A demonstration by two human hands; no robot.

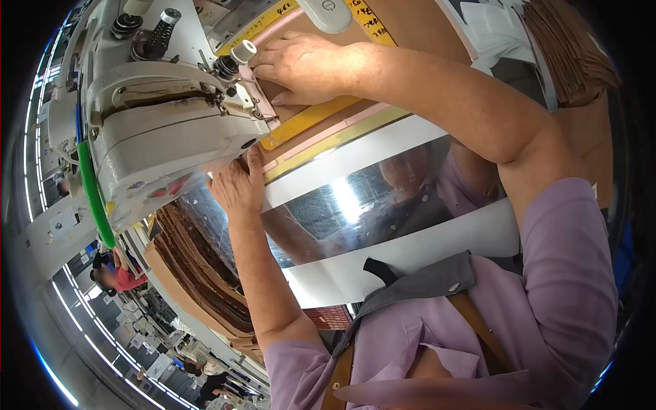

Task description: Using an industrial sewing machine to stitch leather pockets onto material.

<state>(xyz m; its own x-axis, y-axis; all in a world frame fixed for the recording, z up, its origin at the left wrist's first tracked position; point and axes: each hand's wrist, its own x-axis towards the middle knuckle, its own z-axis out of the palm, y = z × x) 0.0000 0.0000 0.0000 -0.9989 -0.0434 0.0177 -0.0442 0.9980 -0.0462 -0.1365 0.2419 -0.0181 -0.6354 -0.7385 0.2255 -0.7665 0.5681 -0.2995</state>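
Observation:
My right hand (301, 65) lies flat, fingers together, on a brown piece of material (389, 17) held in a yellow and pink template (321, 119), right beside the needle area (256, 92) of a white industrial sewing machine (157, 123). My left hand (239, 184) reaches under the machine's arm and grips the near edge of the template with thumb and fingers. Both forearms are bare below purple sleeves.
The template rests on a shiny metal table plate (383, 205) with a white border. A stack of brown cut pieces (205, 266) lies at the left and another stack (567, 48) at the far right. Another person in a red top (119, 279) is further off.

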